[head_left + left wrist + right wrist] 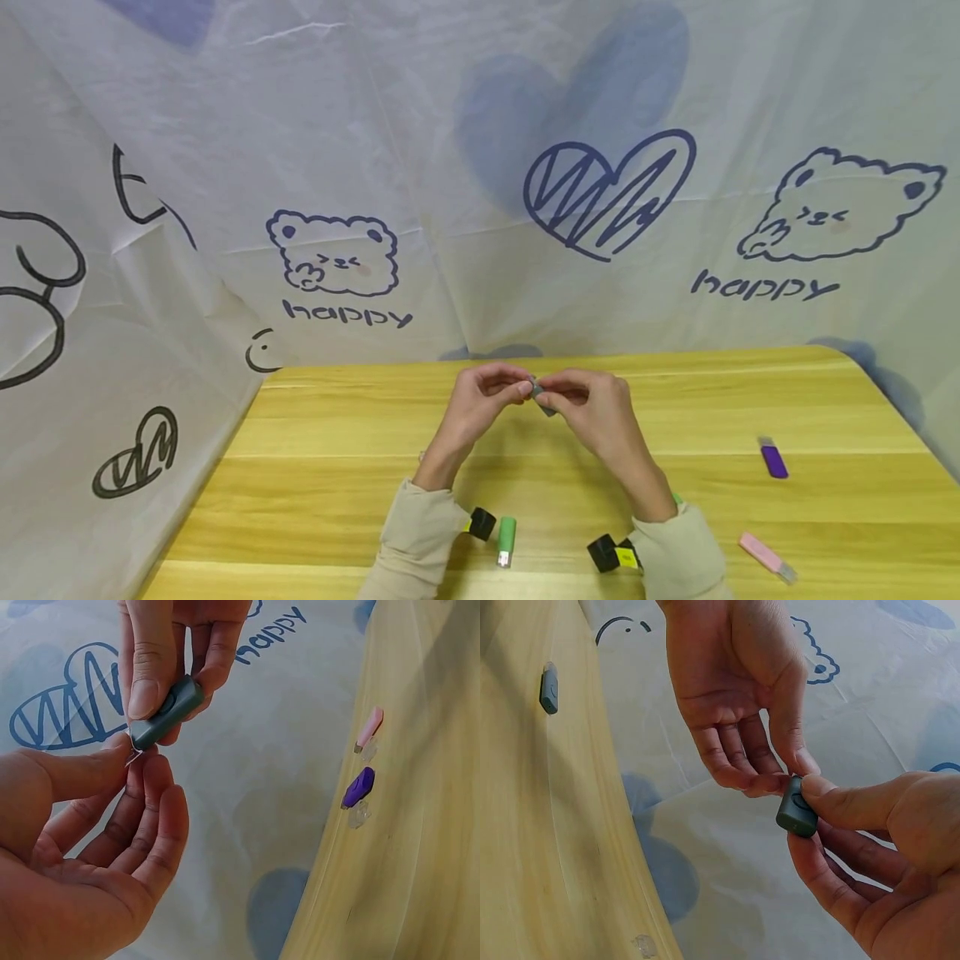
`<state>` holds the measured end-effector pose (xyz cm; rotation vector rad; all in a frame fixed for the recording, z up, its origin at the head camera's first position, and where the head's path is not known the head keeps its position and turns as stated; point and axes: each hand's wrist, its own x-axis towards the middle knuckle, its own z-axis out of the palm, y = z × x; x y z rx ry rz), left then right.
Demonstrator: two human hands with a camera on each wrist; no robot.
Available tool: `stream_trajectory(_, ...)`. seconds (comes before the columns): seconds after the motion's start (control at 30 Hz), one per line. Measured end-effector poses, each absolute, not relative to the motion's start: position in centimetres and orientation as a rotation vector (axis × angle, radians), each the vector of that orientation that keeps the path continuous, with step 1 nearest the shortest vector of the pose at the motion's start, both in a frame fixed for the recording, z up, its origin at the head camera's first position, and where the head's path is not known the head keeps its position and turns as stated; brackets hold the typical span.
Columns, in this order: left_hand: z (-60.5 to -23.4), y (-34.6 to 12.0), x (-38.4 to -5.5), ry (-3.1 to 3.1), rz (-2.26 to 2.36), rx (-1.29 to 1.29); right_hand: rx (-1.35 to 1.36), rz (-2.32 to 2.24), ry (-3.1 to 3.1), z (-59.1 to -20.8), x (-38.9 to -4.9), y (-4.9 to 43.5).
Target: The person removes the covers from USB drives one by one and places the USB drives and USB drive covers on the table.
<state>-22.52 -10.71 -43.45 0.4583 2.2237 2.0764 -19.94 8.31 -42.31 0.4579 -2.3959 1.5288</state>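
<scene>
Above the back of the table, both hands meet at a dark grey-green USB flash drive [171,712]. My right hand [603,412] pinches its body between thumb and fingers. At the drive's other end, my left hand [480,404] pinches a small clear cap [134,755] between thumb and fingertips, which hide most of it. In the right wrist view the drive slants with its blunt end toward the camera, the right thumb on its upper face.
A green flash drive [506,537] lies between the forearms. To the right are a purple drive [774,460] and a pink one [765,557]. The right wrist view shows another dark drive [549,691] and a small clear piece [643,946] near the table edge. Printed cloth [480,292] hangs behind.
</scene>
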Motion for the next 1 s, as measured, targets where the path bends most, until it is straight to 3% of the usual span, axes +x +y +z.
stream_trajectory(1.0,-42.0,-13.0,-22.5,2.322,2.229,0.303,0.446,1.505,-2.557,-42.1,-19.7,9.0)
